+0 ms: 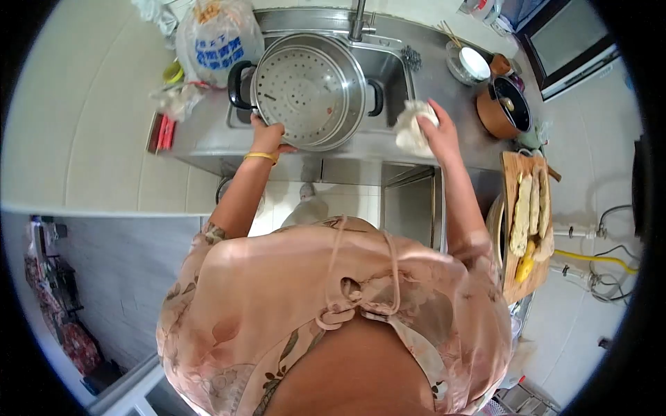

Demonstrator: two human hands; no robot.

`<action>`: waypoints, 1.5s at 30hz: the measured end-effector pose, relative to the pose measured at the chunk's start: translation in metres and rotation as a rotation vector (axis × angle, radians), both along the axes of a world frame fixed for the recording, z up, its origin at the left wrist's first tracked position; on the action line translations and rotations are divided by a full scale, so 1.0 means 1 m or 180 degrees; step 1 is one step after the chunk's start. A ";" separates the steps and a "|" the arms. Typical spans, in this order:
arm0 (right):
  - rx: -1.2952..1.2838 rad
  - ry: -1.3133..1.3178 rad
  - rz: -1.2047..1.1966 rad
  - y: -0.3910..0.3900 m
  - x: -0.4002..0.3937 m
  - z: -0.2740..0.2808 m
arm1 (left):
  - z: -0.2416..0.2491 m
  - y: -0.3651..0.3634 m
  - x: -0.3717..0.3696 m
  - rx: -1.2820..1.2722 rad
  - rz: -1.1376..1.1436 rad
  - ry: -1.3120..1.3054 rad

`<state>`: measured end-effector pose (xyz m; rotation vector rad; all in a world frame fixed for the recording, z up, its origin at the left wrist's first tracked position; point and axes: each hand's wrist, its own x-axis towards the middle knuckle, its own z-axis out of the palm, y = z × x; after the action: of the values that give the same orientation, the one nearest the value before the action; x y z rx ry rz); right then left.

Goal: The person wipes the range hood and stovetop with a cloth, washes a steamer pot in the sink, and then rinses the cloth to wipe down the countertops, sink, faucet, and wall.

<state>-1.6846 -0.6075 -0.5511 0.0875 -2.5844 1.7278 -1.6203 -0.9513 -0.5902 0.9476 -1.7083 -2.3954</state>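
Left fingers grip steamer pot; right fingers clench cloth; blue characters mark the bag.

Steamer pot: metal, perforated, satiny. Two o'clock: brown pot, glossy. Three o'clock: board, wood.

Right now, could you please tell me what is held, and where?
The left hand grips the pot by its near-left edge; the right hand holds a pale cloth by its right side.
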 end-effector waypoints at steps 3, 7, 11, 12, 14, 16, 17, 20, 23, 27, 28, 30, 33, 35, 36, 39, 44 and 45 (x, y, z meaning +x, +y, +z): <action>0.0048 -0.0205 -0.0099 -0.035 -0.115 -0.016 | -0.020 -0.029 -0.052 -0.0179 0.0041 -0.0293; 0.0850 -0.0041 -0.0043 -0.062 -0.258 -0.055 | -0.027 -0.044 -0.105 -0.0120 -0.0109 -0.0340; 0.1739 0.0040 -0.0098 -0.098 -0.349 -0.060 | -0.048 -0.045 -0.142 -0.0148 -0.0072 -0.0422; 0.1995 0.0079 -0.0116 -0.106 -0.367 -0.060 | -0.055 -0.043 -0.146 -0.0182 0.0006 -0.0444; 0.1992 0.0226 -0.0095 -0.114 -0.406 -0.073 | -0.053 -0.037 -0.157 -0.0068 0.0027 -0.0545; 0.2025 0.0379 0.0008 -0.129 -0.443 -0.093 | -0.047 -0.030 -0.163 -0.0083 0.0204 -0.0613; 0.2071 0.0434 0.0033 -0.132 -0.459 -0.102 | -0.043 -0.025 -0.166 -0.0159 0.0295 -0.0639; 0.2080 0.0396 -0.0055 -0.135 -0.489 -0.129 | -0.048 -0.022 -0.175 -0.0295 0.0428 -0.0626; 0.1799 0.0002 -0.0144 -0.116 -0.493 -0.143 | -0.053 -0.020 -0.185 -0.0152 0.0509 -0.0546; 0.1418 0.0117 -0.0463 -0.115 -0.487 -0.151 | -0.035 -0.015 -0.197 0.0007 0.0541 -0.0644; 0.1268 0.0348 -0.0500 -0.117 -0.470 -0.142 | -0.039 -0.016 -0.198 0.0053 0.0567 -0.0677; 0.0960 0.0822 -0.0602 -0.129 -0.405 -0.109 | -0.051 -0.022 -0.204 0.0146 0.0592 -0.0721; 0.0527 0.0312 0.0470 -0.169 -0.308 -0.134 | -0.048 -0.022 -0.211 0.0222 0.0601 -0.0774; 0.0092 -0.1011 0.1845 -0.202 -0.251 -0.125 | -0.047 -0.022 -0.214 0.0274 0.0610 -0.0794; -0.0072 -0.0834 0.2407 -0.223 -0.235 -0.159 | -0.047 -0.022 -0.215 0.0310 0.0608 -0.0790; 0.0049 0.0864 0.3543 -0.277 -0.218 -0.174 | -0.049 -0.024 -0.207 -0.0021 0.0543 -0.0650; 0.0330 0.2259 0.3235 -0.327 -0.232 -0.137 | -0.058 -0.063 -0.200 -0.1934 0.0357 -0.0204; 0.0450 0.2784 0.3058 -0.334 -0.237 -0.136 | -0.053 -0.069 -0.201 -0.2092 0.0318 -0.0204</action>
<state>-1.9220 -0.9413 -0.6867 1.8342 -2.0014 1.1288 -1.8213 -1.0206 -0.6432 0.9597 -2.1849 -1.5653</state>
